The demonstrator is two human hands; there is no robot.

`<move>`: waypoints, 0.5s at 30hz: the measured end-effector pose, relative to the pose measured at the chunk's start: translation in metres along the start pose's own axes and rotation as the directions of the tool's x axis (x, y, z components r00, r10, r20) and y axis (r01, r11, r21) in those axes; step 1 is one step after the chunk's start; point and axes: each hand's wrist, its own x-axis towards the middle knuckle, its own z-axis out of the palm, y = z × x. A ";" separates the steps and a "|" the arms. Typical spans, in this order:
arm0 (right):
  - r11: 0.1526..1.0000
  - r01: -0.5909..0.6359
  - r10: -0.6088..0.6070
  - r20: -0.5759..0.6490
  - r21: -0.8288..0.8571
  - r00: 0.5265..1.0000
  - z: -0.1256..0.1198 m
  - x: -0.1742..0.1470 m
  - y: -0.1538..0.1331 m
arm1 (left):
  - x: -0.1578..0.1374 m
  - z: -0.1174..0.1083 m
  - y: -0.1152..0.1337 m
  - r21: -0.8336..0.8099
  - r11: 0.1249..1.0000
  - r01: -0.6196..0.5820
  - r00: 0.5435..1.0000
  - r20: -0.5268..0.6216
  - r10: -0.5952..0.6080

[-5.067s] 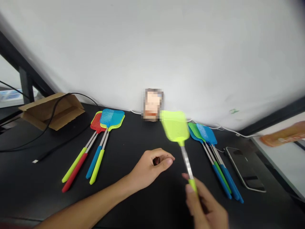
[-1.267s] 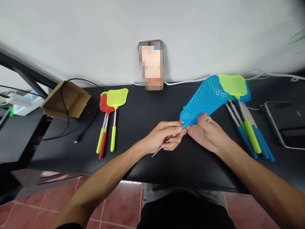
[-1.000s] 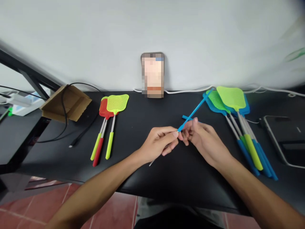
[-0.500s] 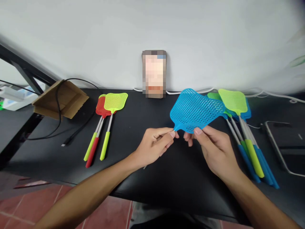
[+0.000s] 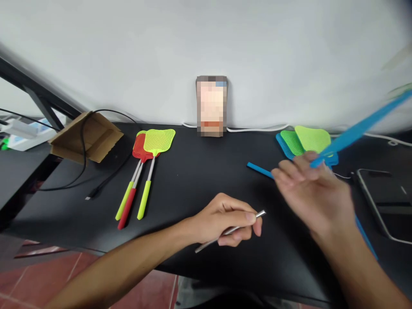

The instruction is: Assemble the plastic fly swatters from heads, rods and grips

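Note:
My left hand (image 5: 230,223) is closed around a slim silver metal rod (image 5: 231,230), which slants over the front of the black table. My right hand (image 5: 315,193), slightly blurred, grips a blue fly swatter (image 5: 363,128) whose head appears edge-on, rising to the upper right. A short blue bar (image 5: 259,169) sticks out left of the right fingers; I cannot tell whether it belongs to the same swatter. Behind that hand lies a pile of swatters, with a lime one (image 5: 312,138) on top of a green one (image 5: 292,142) and blue ones; their handles are mostly hidden.
On the left lie a red swatter (image 5: 139,148) and lime swatters (image 5: 160,140). Beyond them sit an open cardboard box (image 5: 88,139) and a black cable (image 5: 111,174). A phone with a blurred screen (image 5: 211,107) leans on the wall. A dark device (image 5: 391,204) lies at the right.
The blue swatter has moved right and up in my right hand and turned edge-on. My left hand has let go of its neck and moved down, showing the rod.

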 end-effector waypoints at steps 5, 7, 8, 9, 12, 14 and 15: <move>0.865 0.149 -0.214 -0.084 -0.479 0.973 -0.026 0.018 -0.019 | 0.004 -0.008 0.003 0.390 0.911 -0.130 0.962 -0.173 0.212; 0.768 0.093 -0.217 -0.122 -0.633 0.968 -0.033 0.021 -0.012 | 0.007 -0.017 0.009 0.681 0.718 -0.146 0.885 -0.234 0.402; 0.702 0.073 -0.220 -0.119 -0.708 0.968 -0.035 0.022 -0.008 | 0.008 -0.021 0.013 0.795 0.595 -0.117 0.840 -0.240 0.486; 0.615 0.066 -0.230 -0.098 -0.786 0.968 -0.035 0.022 -0.005 | 0.008 -0.025 0.016 0.876 0.477 -0.069 0.800 -0.236 0.551; 0.238 0.111 -0.286 0.040 -0.965 0.957 -0.033 0.020 0.002 | 0.010 -0.036 0.024 0.973 0.200 0.116 0.731 -0.220 0.646; 0.004 0.178 -0.297 0.168 -0.984 0.940 -0.032 0.019 0.004 | 0.010 -0.041 0.026 0.970 0.082 0.230 0.711 -0.225 0.666; -0.084 0.212 -0.294 0.228 -0.974 0.928 -0.032 0.019 0.005 | 0.010 -0.043 0.027 0.959 0.040 0.281 0.708 -0.235 0.666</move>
